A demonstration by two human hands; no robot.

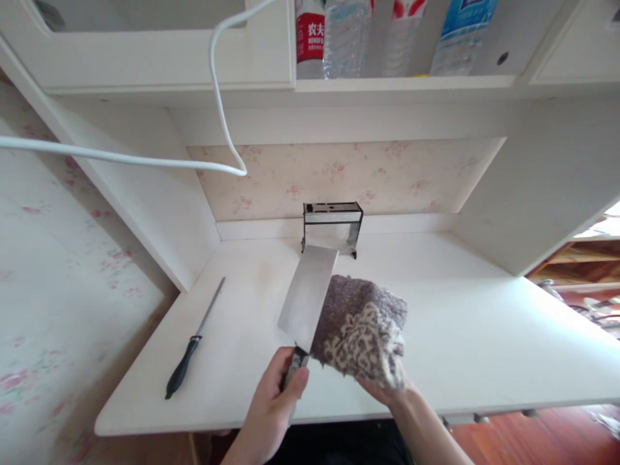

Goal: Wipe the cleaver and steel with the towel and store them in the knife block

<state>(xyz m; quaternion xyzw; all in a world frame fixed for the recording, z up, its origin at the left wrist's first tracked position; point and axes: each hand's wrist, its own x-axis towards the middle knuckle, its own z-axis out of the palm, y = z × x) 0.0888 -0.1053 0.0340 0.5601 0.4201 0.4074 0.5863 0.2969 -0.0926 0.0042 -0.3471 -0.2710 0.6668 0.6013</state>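
My left hand (274,397) is closed round the dark handle of a cleaver (307,297), whose broad blade points away from me over the white desk. A folded grey-brown towel (361,326) with a cream pattern rests on my right hand (387,392); the fingers are mostly hidden under it. The towel's left edge is right beside the blade, and I cannot tell whether they touch. Behind the blade's tip stands a metal knife rack (333,214) with slots on top. To the left lies a sharpening steel (196,339) with a black handle.
An overhead shelf (407,82) holds several plastic bottles (346,35). From the upper left, a white cable (169,163) hangs across my view. Side panels (527,187) close in the white desk (460,336), and floral wallpaper (339,174) covers the back.
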